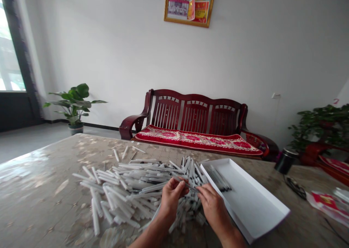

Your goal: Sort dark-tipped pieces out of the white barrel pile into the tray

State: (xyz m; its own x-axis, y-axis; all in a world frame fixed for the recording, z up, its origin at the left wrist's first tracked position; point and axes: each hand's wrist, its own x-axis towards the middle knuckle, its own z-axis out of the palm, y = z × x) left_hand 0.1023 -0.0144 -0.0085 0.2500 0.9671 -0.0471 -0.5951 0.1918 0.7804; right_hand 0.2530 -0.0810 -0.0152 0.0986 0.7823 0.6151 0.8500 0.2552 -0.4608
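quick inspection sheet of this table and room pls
surface: glossy stone-pattern tabletop, glare across it
job's things: heap of white tubes; white tray holding thin dark sticks
clutter: black canister; red-and-white papers
hands: left hand and right hand both pinching one thin tube above the heap
cables: black cord beside the canister
surroundings: dark red wooden bench with floral cushion; potted plant; leafy plant; framed picture; window
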